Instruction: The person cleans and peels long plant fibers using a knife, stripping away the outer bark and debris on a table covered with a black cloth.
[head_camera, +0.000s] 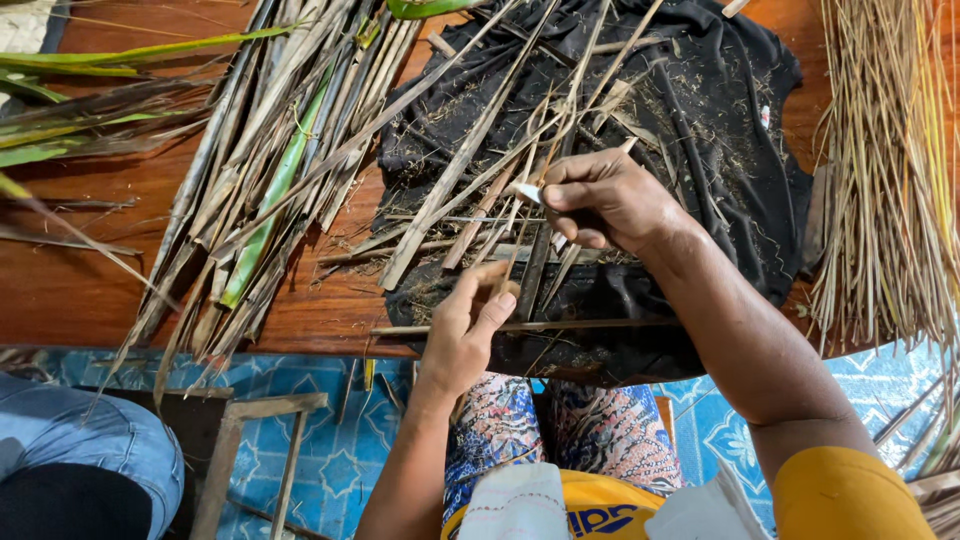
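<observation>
My right hand (605, 200) grips a small knife, its pale blade tip (527, 192) poking out left of the fingers, pressed against a thin dried leaf strip (515, 235). My left hand (465, 330) pinches the lower end of that same strip just below. Both hands work over a black cloth (720, 120) littered with dried leaf strips and shavings, spread on a wooden floor.
A heap of long dried and green palm leaves (270, 170) lies to the left. A bundle of thin pale sticks (885, 170) lies at the right. Another person's denim-clad knee (80, 440) is at bottom left, beside a wooden frame (250, 450) on blue patterned matting.
</observation>
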